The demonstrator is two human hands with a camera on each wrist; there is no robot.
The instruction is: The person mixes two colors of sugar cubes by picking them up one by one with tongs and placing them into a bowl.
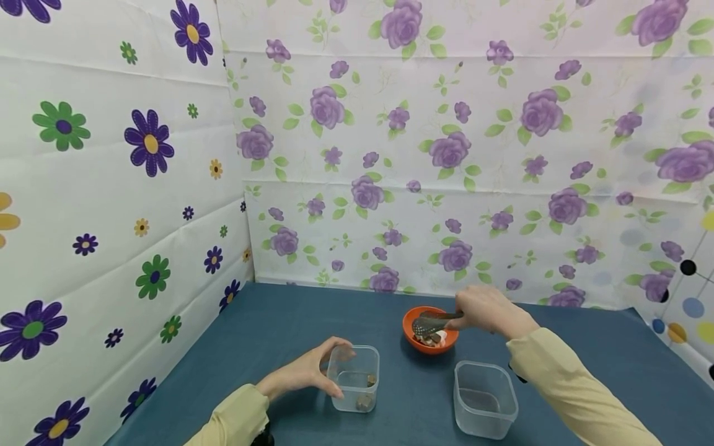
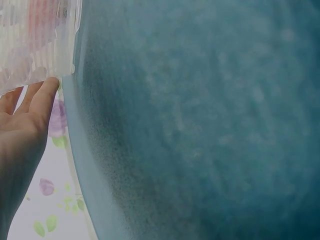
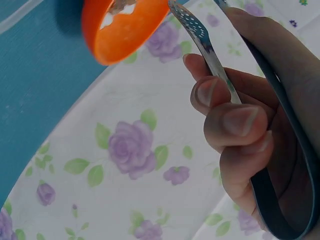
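My right hand (image 1: 489,311) grips metal tongs (image 3: 197,30) with perforated ends, fingers curled round one arm and the thumb along the other. The tongs' ends reach into an orange bowl (image 1: 429,350) holding brown and white pieces (image 1: 442,338). In the right wrist view the tongs' arms stand apart; their far ends are cut off by the frame. My left hand (image 1: 309,370) holds a clear plastic container (image 1: 353,390) from its left side, thumb in front and fingers behind. A few small brown pieces (image 1: 364,402) lie inside it. Its ribbed wall (image 2: 37,45) shows in the left wrist view.
A second clear plastic container (image 1: 484,402) stands at the front right, below the right forearm. A dark blue cloth (image 1: 312,316) covers the table. Flower-printed sheets (image 1: 390,155) rise behind it and on the left.
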